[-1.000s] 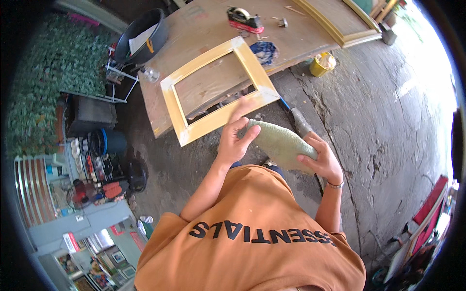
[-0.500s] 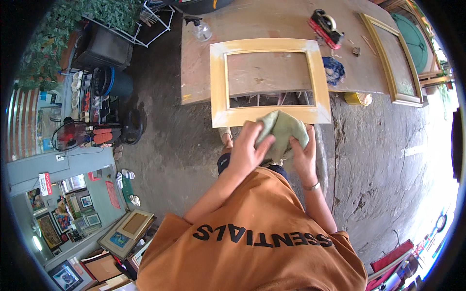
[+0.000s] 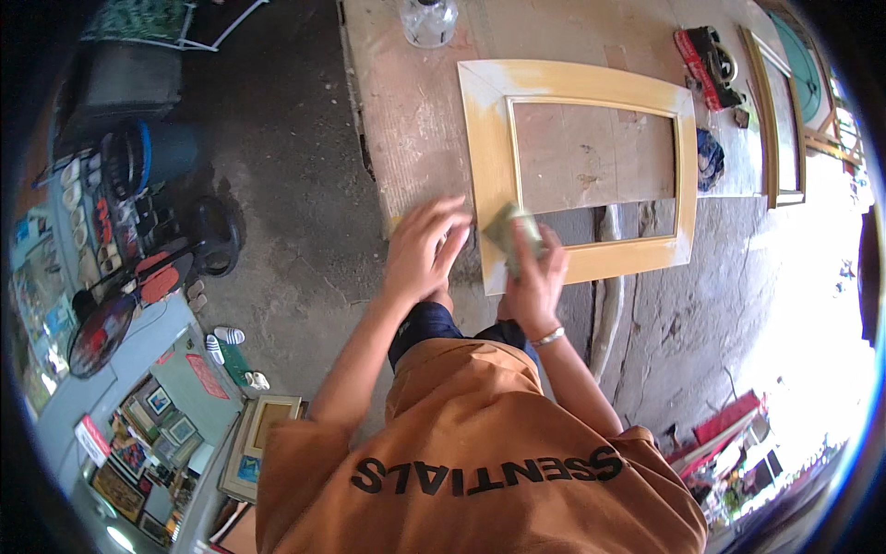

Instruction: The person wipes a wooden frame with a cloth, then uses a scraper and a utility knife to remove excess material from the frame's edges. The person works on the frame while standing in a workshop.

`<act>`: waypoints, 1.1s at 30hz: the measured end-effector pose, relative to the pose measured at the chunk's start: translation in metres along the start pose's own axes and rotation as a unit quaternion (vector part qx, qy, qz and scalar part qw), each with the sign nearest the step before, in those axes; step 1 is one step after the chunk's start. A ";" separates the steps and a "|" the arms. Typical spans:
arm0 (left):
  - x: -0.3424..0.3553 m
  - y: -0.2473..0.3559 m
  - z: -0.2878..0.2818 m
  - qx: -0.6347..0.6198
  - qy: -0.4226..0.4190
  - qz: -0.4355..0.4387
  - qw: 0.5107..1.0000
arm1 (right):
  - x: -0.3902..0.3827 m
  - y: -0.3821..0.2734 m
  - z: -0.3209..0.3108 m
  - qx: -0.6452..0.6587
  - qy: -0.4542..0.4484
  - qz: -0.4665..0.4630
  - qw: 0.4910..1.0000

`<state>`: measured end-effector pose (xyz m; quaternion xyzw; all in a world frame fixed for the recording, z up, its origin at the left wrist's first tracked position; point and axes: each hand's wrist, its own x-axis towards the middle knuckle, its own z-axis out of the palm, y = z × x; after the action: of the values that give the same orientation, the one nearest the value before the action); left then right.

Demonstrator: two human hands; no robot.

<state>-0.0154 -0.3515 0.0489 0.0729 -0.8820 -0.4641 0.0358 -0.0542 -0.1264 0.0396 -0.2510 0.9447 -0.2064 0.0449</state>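
Both arms reach forward from the torso, elbows bent, forearms angling inward. Left forearm (image 3: 362, 355) slants up and to the right; wrist (image 3: 399, 297) roughly in line with it. Left hand (image 3: 423, 251) free, nothing gripped: fingers (image 3: 432, 212) lightly curved, pointing up and rightward, thumb (image 3: 450, 251) standing off from them. Right forearm (image 3: 581, 383) slants up and to the left. Right hand (image 3: 535, 282) lies ahead of its wrist (image 3: 546, 332), digits bent in a grip, blurred; thumb and index hard to sort. Hands near each other, not touching.
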 end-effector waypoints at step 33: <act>0.201 -0.134 0.000 -0.038 0.113 0.140 0.983 | 0.241 -0.058 0.096 -0.071 0.079 0.046 0.993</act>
<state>-0.2005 -0.4586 -0.0624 -0.0005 -0.8555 -0.4768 0.2020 -0.2194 -0.3262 -0.0194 -0.1926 0.9681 -0.1558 -0.0382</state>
